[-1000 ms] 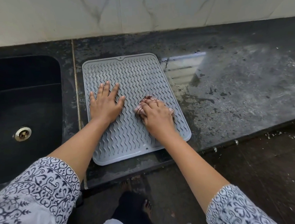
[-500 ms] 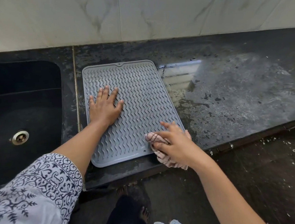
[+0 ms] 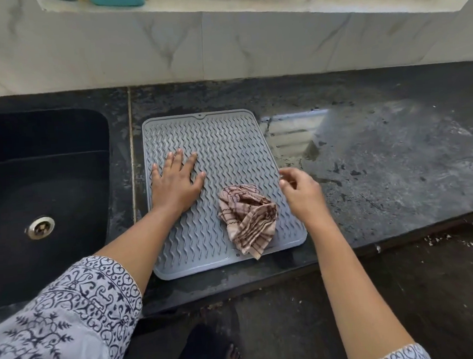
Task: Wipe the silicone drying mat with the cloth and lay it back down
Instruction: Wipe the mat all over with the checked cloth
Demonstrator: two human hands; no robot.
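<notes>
The grey silicone drying mat (image 3: 226, 140), ribbed with wavy lines, lies flat on the black counter. My left hand (image 3: 176, 184) presses palm-down on its left half, fingers spread. A crumpled pink checked cloth (image 3: 248, 218) rests loose on the mat's near right part, one corner hanging over the front rim. My right hand (image 3: 301, 191) hovers at the mat's right edge, just right of the cloth, fingers curled near the rim and holding nothing that I can see.
A black sink (image 3: 41, 194) with a metal drain (image 3: 39, 227) lies left of the mat. The wet black counter (image 3: 384, 162) stretches right. A marble backsplash (image 3: 219, 47) and window ledge run behind. The counter's front edge is close below the mat.
My right hand has let go of the cloth, which now lies on the mat, and has moved up to the mat's right edge. The left hand stays pressed down.
</notes>
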